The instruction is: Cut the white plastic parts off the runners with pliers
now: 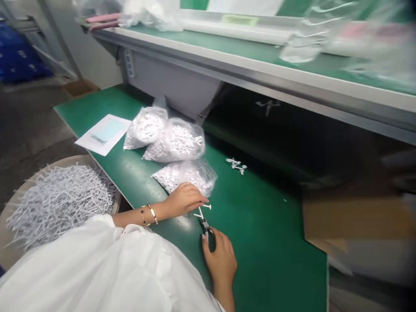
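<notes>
My left hand (186, 199) pinches a small white branched plastic piece (200, 211) above the green table. A pair of cutting pliers (205, 225) is gripped in my right hand (221, 255), its jaws meeting the lower part of that piece. Just beyond my left hand lies a clear bag of small white parts (185, 175). Another white branched piece (236, 165) rests on the table, farther back and to the right. Blur hides whether the jaws are fully closed.
Two more filled bags (183, 141) (149, 125) stand behind, beside a paper sheet (103, 133). A round tub (16, 199) heaped with white sticks (65, 199) is at the left. A metal-edged shelf (227, 56) overhangs the table (273, 242); a cardboard box (351, 219) sits at right.
</notes>
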Demonstrator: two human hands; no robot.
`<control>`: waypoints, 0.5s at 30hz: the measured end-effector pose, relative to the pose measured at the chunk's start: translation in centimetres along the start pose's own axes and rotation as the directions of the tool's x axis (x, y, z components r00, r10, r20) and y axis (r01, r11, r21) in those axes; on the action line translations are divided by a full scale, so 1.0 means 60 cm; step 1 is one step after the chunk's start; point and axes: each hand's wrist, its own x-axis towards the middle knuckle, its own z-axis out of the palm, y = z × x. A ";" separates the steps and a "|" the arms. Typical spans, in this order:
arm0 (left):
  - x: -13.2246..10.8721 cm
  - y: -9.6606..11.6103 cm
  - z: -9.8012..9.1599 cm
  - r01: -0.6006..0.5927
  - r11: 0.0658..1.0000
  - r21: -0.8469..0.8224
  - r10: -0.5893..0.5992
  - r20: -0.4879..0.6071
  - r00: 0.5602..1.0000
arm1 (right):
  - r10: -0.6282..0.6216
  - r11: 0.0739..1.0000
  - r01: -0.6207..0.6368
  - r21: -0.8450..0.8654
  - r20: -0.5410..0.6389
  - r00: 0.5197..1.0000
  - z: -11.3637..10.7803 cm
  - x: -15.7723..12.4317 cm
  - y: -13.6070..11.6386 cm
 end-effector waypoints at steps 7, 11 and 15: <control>-0.085 -0.125 -0.136 0.648 0.761 0.026 -0.456 -0.689 0.563 | 0.087 0.996 -0.082 -0.046 0.100 0.991 -0.010 -0.001 -0.006; -0.210 -0.246 -0.247 0.802 0.529 -0.277 -0.437 -0.899 -0.023 | 0.096 0.994 -0.090 -0.064 0.108 0.989 -0.010 -0.002 -0.005; -0.354 -0.291 -0.353 0.821 0.428 -0.379 -0.379 -0.900 -0.218 | 0.097 0.992 -0.087 -0.096 0.112 0.989 -0.011 -0.002 -0.007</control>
